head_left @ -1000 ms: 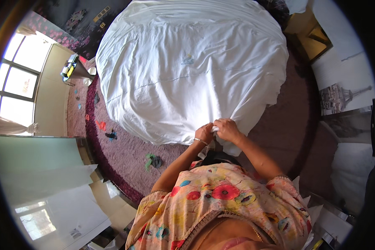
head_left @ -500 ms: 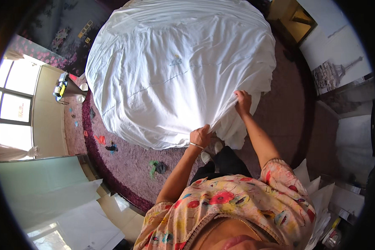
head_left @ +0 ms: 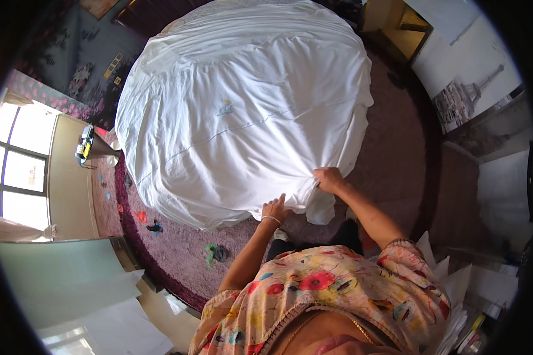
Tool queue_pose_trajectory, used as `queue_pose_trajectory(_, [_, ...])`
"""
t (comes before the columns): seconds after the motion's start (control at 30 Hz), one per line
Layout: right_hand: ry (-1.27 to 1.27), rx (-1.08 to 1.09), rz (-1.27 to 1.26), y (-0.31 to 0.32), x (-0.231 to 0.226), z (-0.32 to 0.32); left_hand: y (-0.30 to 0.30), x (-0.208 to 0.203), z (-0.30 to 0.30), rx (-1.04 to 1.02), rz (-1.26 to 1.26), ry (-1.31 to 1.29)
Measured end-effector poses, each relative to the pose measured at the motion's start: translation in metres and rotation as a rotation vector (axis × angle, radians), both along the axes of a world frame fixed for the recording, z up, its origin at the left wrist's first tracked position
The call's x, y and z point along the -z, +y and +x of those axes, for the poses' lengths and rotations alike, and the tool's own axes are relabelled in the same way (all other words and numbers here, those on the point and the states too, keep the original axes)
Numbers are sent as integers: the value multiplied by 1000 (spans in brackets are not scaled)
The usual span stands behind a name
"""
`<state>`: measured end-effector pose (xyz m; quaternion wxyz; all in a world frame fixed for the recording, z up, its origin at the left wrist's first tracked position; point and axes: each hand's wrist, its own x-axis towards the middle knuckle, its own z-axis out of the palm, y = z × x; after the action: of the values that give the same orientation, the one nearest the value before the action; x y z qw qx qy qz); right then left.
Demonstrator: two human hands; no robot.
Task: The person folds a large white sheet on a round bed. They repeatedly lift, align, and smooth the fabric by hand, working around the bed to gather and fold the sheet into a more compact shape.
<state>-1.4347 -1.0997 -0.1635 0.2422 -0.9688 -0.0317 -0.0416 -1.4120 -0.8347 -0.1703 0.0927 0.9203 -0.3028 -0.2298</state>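
Note:
A white bed sheet (head_left: 243,130) covers a large rounded bed, creased, with a seam line across it and a small pale blue mark. At its near edge my right hand (head_left: 329,179) is closed on a gathered fold of the sheet, and creases run out from that grip. Just left and nearer, my left hand (head_left: 275,209), with a bracelet at its wrist, lies against the sheet's lower edge with its fingers apart and the index finger stretched out. The sheet hangs loose below and between my hands.
Purple carpet (head_left: 397,160) with a dark border surrounds the bed. A green and dark crumpled item (head_left: 216,254) and a red scrap (head_left: 138,216) lie on it at left. A small stand (head_left: 98,145) holds things near the window (head_left: 21,154).
My right hand has come nearer and to the left, still gripping the sheet. My left hand has shifted slightly left and nearer, and its fingers have loosened.

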Motion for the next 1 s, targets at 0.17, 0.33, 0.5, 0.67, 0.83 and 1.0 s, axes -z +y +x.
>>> queue_pose_trajectory(0.17, [-60,-153,101,-22,-11,-8,-122,-10,-20,-130,-374,-212])
queue_pose_trajectory(0.33, [-91,-152,246,-85,-26,-19,-197,-37,-40,-219,-454,-249])
queue_pose_trajectory(0.5, [100,-266,161,-111,-16,-18,-225,-45,-56,-361,-404,-296])
queue_pose_trajectory(0.67, [95,-287,130,-108,-14,-25,-224,-47,-71,-413,-392,-359])
queue_pose_trajectory(0.83, [-155,-219,27,-117,7,-43,-221,-54,-84,-453,-434,-399])
queue_pose_trajectory(1.0, [-83,-215,50,-135,14,-44,-211,-49,-89,-431,-416,-409])
